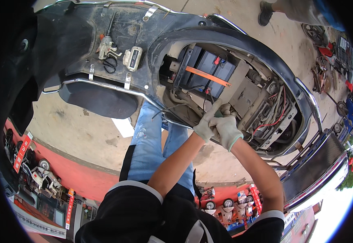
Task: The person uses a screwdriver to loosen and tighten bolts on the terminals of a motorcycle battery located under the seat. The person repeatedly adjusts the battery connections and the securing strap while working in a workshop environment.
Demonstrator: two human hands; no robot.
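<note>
Both my hands wear pale work gloves and meet at the near rim of a scooter's open under-seat compartment (pixel 241 97). My left hand (pixel 206 124) is closed with its index finger stretched forward. Pressed against it, my right hand (pixel 227 130) is curled; something small and greenish shows between them, its kind hidden by the gloves. A thin dark cable (pixel 172 107) sticks out to the left of my left hand. Ahead of the hands, dark batteries (pixel 211 67) with red and black leads sit in the compartment, an orange strap (pixel 208 76) across them.
On the footboard (pixel 123 30) lie a cordless power tool (pixel 105 48), its battery pack (pixel 133 58) and a black loop (pixel 110 65). Exposed wiring (pixel 280 113) fills the compartment's right end. A chrome side rail (pixel 107 87) runs along the near side. Another person's shoe (pixel 265 13) stands beyond.
</note>
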